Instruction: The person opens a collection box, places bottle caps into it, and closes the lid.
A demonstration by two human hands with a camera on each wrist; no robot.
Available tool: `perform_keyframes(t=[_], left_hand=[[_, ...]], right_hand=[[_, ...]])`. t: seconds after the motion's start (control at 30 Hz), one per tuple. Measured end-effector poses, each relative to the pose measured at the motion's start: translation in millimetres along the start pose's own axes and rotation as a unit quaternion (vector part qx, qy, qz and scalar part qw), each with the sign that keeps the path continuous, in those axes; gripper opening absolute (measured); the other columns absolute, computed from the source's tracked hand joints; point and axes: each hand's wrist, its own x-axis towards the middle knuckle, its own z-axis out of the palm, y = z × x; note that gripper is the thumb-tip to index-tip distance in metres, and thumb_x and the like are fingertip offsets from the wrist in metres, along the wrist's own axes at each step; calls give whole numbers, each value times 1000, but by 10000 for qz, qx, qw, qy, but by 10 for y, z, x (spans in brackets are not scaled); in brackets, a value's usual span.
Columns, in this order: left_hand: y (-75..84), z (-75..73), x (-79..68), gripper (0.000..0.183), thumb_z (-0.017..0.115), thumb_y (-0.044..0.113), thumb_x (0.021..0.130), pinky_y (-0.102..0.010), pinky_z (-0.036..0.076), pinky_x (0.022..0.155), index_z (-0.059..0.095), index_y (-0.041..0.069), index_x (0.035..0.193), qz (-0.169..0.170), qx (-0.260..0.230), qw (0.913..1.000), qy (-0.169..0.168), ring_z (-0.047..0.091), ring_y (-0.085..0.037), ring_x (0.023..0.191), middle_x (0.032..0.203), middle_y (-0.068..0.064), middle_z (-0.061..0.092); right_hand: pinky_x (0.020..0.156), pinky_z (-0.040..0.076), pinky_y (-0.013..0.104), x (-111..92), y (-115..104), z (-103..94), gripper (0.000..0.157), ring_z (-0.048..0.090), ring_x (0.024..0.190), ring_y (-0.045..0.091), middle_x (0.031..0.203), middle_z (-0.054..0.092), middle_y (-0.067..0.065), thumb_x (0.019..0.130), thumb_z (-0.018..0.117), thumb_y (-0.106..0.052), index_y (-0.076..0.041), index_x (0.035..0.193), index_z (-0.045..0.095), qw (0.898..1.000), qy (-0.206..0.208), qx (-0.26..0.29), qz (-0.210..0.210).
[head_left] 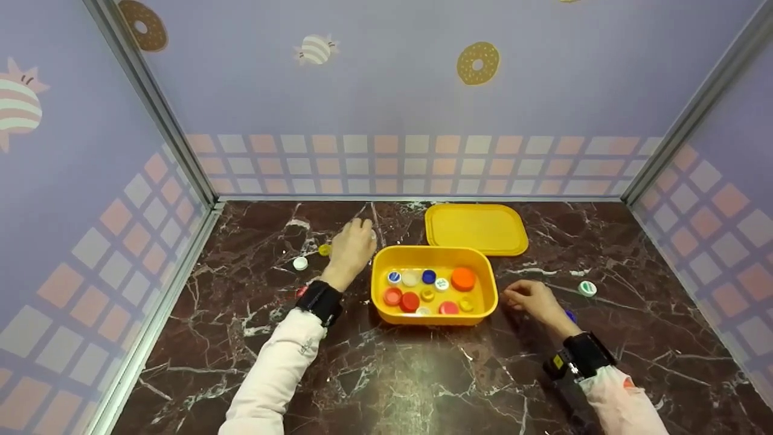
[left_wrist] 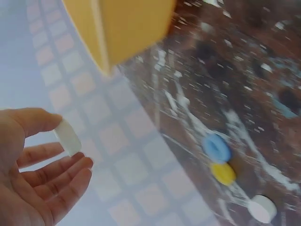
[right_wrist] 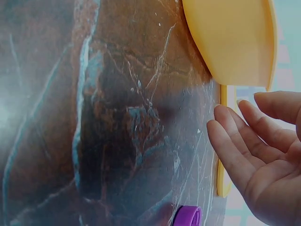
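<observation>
My left hand is raised just beyond the left end of a yellow plastic box. In the left wrist view its thumb and fingers pinch a white bottle cap; the other fingers are loosely bent. Inside the box lie several bottle caps, among them an orange cap, a red cap and a dark blue cap. My right hand is by the box's right end, fingers relaxed and holding nothing. A purple-blue cap is on the tabletop near that hand, mostly hidden by the wrist in the head view.
Behind the box lies its yellow lid. Left of the box are a white cap, a yellow cap, a light-blue cap and a red cap. A green-and-white cap lies far right. Patterned walls enclose the marbled table.
</observation>
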Motion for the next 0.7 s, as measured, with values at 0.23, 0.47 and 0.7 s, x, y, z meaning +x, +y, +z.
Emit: perform_keyframes(t=[0.23, 0.47, 0.7], left_hand=[[417, -34, 28, 13, 59, 13, 81, -36, 48, 53, 56, 2, 87, 867, -185, 9949, -476, 55, -26, 70, 80, -11, 55], [792, 28, -3, 14, 55, 16, 84, -28, 47, 57, 57, 4, 90, 1852, -88, 9708, -1523, 53, -20, 72, 81, -6, 52], [968, 130, -29, 12, 61, 10, 81, -23, 45, 64, 56, 9, 91, 2251, -297, 9400, -2547, 52, -15, 77, 87, -3, 51]], right_hand=[[67, 50, 40, -29, -19, -17, 18, 60, 78, 36, 89, 61, 23, 89, 53, -1, 15, 96, 57, 9995, -70, 246, 195], [66, 50, 41, -42, -23, -31, 21, 61, 78, 37, 91, 60, 25, 89, 54, -3, 15, 97, 57, 9998, -51, 149, 84], [64, 50, 39, -66, 24, -33, 21, 62, 75, 34, 88, 62, 23, 89, 55, -6, 13, 97, 58, 9998, -41, -20, 190]])
